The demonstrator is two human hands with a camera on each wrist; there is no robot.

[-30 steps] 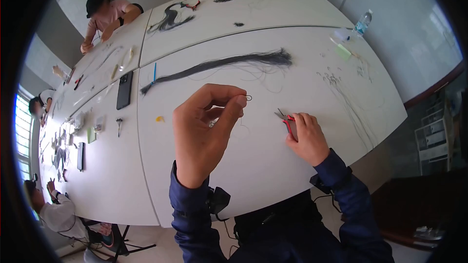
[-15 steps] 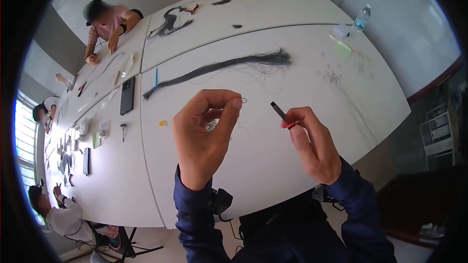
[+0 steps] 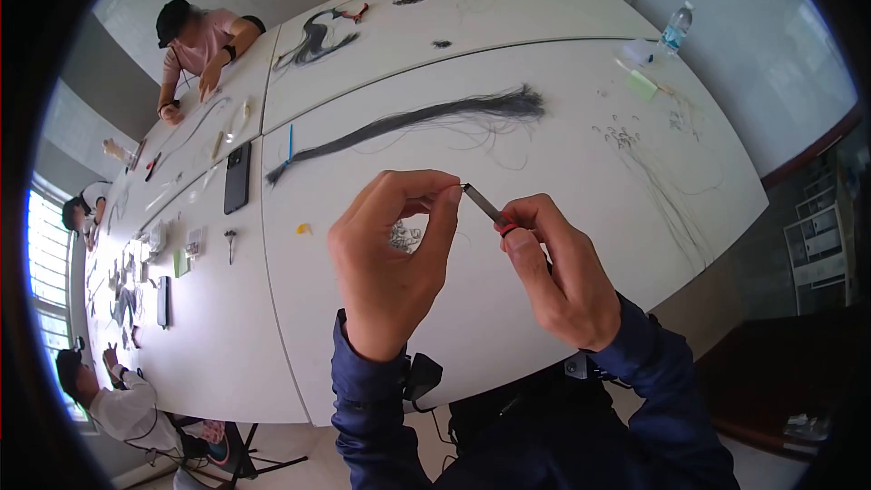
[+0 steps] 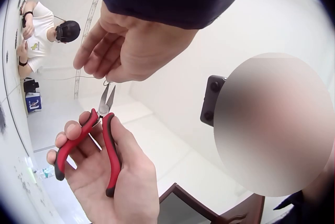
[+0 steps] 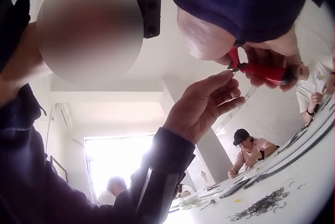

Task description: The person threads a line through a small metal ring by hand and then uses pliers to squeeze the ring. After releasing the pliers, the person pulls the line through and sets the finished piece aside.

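Between its thumb and forefinger, my left hand [image 3: 386, 259] pinches a small bent wire hook [image 4: 106, 83]; most of the hook is hidden by the fingertips. My right hand [image 3: 576, 281] grips a pair of pliers [image 4: 111, 148] with red and black handles. In the left wrist view the pliers' slim jaws stand slightly apart, their tips right at the hook's loop. Both hands are raised over the white table [image 3: 381, 390], close together. Behind the left hand, a pile of small metal hooks [image 5: 261, 204] lies on the tabletop.
A long bundle of dark strands [image 3: 408, 118] lies beyond the hands, near a blue strip [image 3: 291, 141]. To the right are hooks with trailing lines [image 3: 649, 177] and a water bottle [image 3: 676, 29]. A phone [image 3: 237, 178] lies left. Other people sit around the table.
The right hand has lifted the pliers from near the tabletop and brought them left to the left hand's fingertips. The left hand has kept its pinch on the hook, shifting only slightly.
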